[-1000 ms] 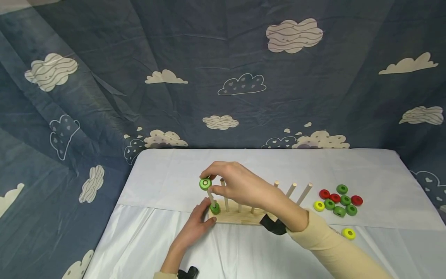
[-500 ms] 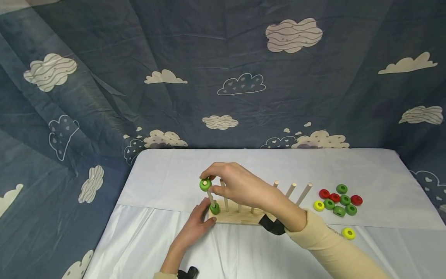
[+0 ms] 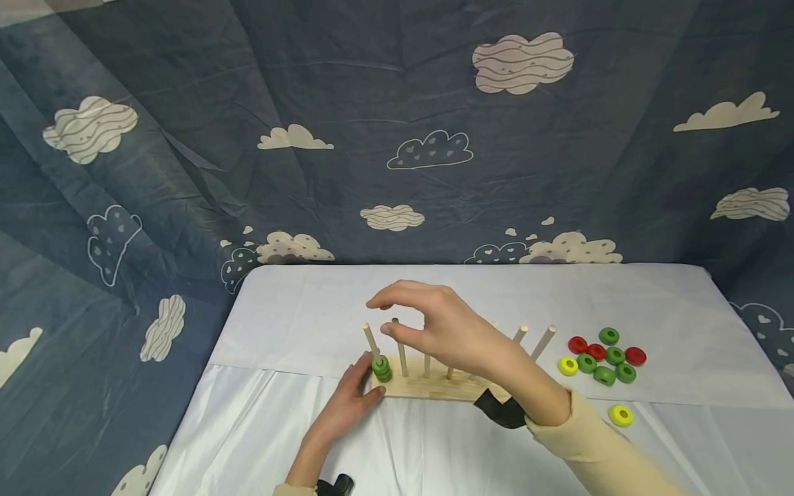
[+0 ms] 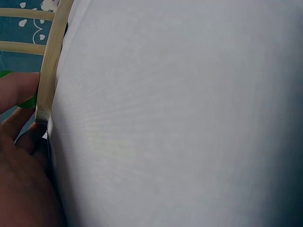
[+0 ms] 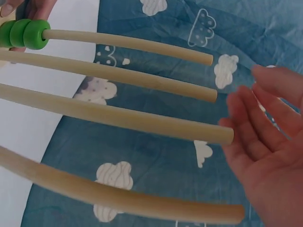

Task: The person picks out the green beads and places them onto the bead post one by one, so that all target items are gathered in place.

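Observation:
A wooden peg stand lies across the table, with a row of upright pegs. On its leftmost peg three green beads sit stacked at the bottom; the upper part of that peg is bare. My left hand grips the stand's left end, thumb at the front edge and fingers around the end, as the left wrist view also shows at the wooden base. Above the pegs hovers my right hand, thumb and fingers spread apart, holding nothing. In the right wrist view its fingers are near the peg tips.
Right of the stand lies a loose group of red beads, green beads and a yellow bead. Another yellow bead lies closer to the front. A dark cloud-patterned cloth hangs behind the white-covered table.
My right hand let go of a green bead at the leftmost peg's top and moved slightly right, fingers spread. The bead slid down onto the others. My left hand stayed put.

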Tool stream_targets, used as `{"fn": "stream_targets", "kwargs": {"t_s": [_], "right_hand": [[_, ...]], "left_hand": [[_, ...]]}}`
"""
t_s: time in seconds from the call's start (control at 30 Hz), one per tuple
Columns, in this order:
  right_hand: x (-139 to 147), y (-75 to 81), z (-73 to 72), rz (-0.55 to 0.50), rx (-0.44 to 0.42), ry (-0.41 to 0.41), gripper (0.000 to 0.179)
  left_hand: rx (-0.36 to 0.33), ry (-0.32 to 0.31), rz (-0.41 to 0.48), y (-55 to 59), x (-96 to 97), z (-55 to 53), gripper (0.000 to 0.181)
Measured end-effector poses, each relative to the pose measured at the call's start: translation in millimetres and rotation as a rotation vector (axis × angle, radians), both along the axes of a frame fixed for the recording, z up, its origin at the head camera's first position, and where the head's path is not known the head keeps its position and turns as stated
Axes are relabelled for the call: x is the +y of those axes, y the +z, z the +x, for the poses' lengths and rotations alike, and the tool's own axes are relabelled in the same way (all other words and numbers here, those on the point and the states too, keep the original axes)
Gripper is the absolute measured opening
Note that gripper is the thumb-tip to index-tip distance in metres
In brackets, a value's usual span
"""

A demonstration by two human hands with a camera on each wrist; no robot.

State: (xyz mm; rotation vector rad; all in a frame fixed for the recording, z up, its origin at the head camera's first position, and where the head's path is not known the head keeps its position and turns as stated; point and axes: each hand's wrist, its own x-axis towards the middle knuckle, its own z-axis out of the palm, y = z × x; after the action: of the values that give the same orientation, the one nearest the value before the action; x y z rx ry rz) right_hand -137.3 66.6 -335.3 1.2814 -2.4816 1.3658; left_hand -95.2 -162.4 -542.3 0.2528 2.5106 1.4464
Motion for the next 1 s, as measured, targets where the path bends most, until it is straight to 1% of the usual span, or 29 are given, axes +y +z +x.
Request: {"fn": "stream_targets", "kwargs": {"t_s": [0.13,0.23,0.37,0.5,0.67,0.8,0.93,1.0], "right_hand": [[7.6,-1.8,6.4,-0.067,0.032,-0.030,0.034],[12.7,-2.1,13.7,-0.097,0.035,-0.046,0.036],[20.1,-6.7,21.5,-0.158,0.061,-0.029,0.037],[28.2,-14.0,26.8,-0.203,0.097,-0.011,0.037],[36.6,-19.1,36.3,-0.179,0.055,-0.038,0.037],[42.1,-24.8,45.3,-0.160,0.014,-0.072,0.038],[46.9,-35.1,54.3,-0.164,-0.030,-0.104,0.038],[48.8,-41.3,59.2,-0.159,-0.057,-0.134,0.038]], "left_hand": [[0.008,-0.005,-0.007,-0.1,0.6,0.6,0.067],[0.019,-0.007,-0.005,-0.3,1.1,0.8,0.067],[0.033,-0.021,0.007,-0.2,1.3,0.7,0.065],[0.028,-0.026,0.003,0.7,1.4,0.4,0.065],[0.001,-0.001,-0.030,2.0,1.7,0.4,0.066],[-0.013,0.009,-0.030,2.1,1.4,0.8,0.066],[-0.016,0.012,-0.022,1.7,1.3,1.0,0.067],[-0.013,0.016,-0.021,1.2,1.1,1.2,0.067]]}}
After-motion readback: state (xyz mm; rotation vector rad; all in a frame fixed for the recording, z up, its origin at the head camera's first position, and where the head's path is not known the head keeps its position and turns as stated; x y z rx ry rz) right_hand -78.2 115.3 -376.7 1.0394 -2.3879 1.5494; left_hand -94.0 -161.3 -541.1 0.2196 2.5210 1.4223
